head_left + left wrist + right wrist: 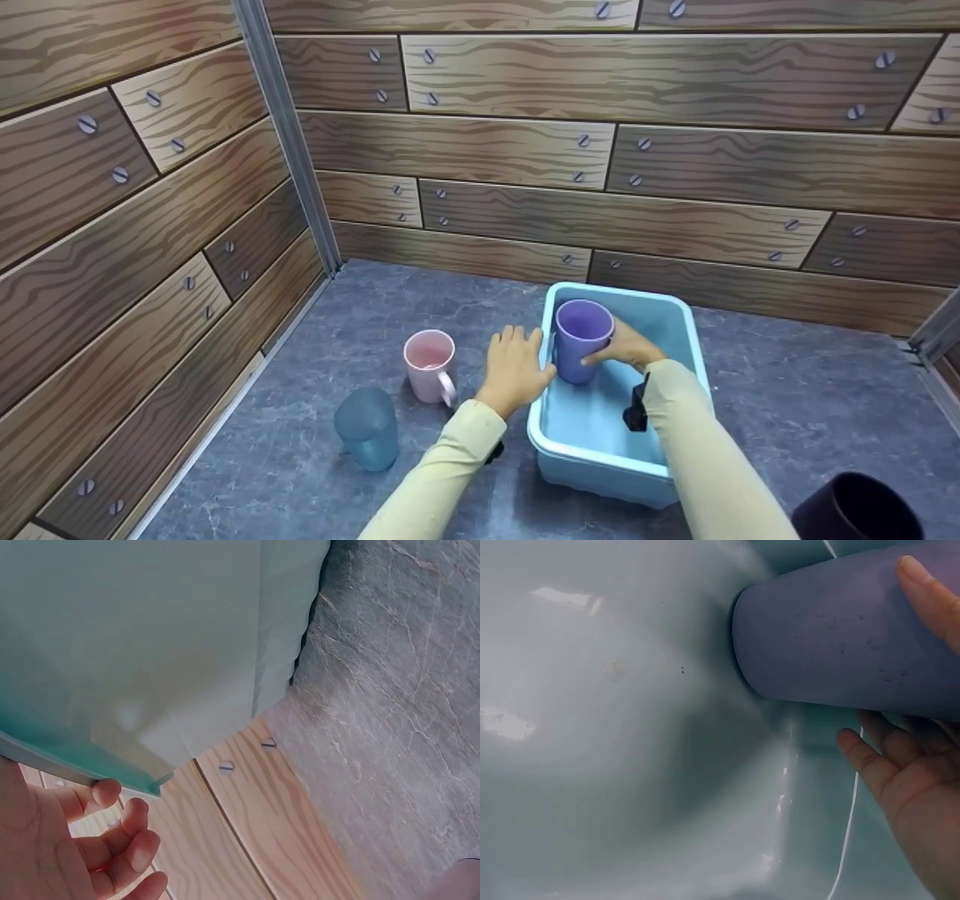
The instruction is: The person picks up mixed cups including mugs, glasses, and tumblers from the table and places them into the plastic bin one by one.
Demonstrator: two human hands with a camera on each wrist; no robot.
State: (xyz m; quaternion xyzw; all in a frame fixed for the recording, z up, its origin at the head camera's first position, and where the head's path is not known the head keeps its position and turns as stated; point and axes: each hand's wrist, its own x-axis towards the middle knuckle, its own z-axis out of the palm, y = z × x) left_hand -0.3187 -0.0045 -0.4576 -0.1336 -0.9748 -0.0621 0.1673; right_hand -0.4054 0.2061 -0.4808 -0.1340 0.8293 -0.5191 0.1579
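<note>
In the head view, a purple cup (577, 352) stands upright in the back left corner of a light blue plastic bin (600, 459). My right hand (631, 346) grips this cup from the right. The right wrist view shows the thumb (930, 596) across the cup's side and the fingers (874, 757) on its opposite side, some of them apart from it. My left hand (516, 369) rests at the bin's left rim, its fingers extended. From the left wrist camera, the fingers (124, 847) look loosely bent beside the rim.
A pink mug (429, 367) with its handle toward me stands left of the bin. Nearer and farther left is a translucent blue cup (369, 431). A dark cup (859, 510) sits at the lower right. Wood-patterned walls (525, 154) close off the back and left.
</note>
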